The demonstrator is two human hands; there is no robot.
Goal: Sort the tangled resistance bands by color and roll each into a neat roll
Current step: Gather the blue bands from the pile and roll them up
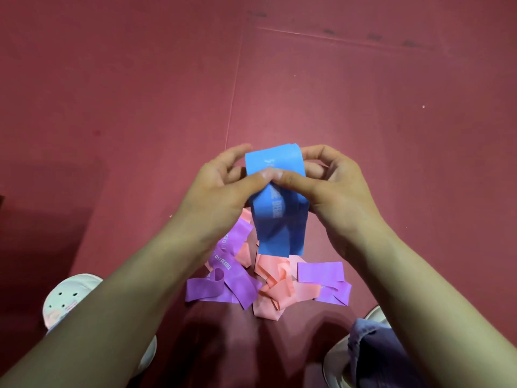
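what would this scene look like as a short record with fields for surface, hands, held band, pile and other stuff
surface: red floor mat
held band: blue resistance band, raised above the pile, lower end hanging loose
left hand: pinches the blue band's upper part, thumb on its front
right hand: pinches the same part from the other side, thumb beside the left thumb
pile: purple bands and pink bands, tangled together on the mat, unrolled
finished rolls: none in view
other: white clog at lower left
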